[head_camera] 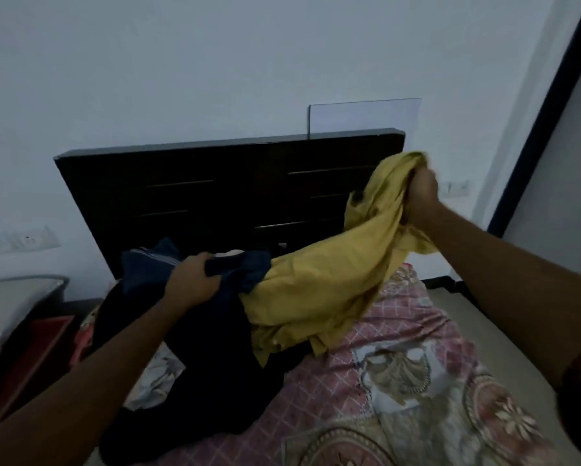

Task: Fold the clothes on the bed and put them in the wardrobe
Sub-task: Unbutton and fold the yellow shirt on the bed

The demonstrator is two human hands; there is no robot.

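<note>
Your right hand [421, 193] is raised in front of the dark wooden headboard [198, 196], fingers curled tight into a fist around a bunched end of the yellow garment [322, 290]. From those fingers the yellow cloth hangs down and to the left, and its lower edge lies on the pile of clothes below.

Your left hand [193, 280] is lower, and its curled fingers grip a fold of the dark blue garment [248, 267]. That blue cloth bunches just beyond your left fingertips and touches the yellow garment on its right side. Beneath your left hand and forearm, black clothes [208, 381] lie heaped on the bed, partly covered by the yellow cloth.

The pink patterned bedsheet [400, 398] spreads out below your right hand and forearm. A clear panel [363, 117] stands above the headboard, up and left of your right fist, and a wall switch plate [455, 188] sits just right of that fist. Far left of your left hand is a wall socket [23, 238].
</note>
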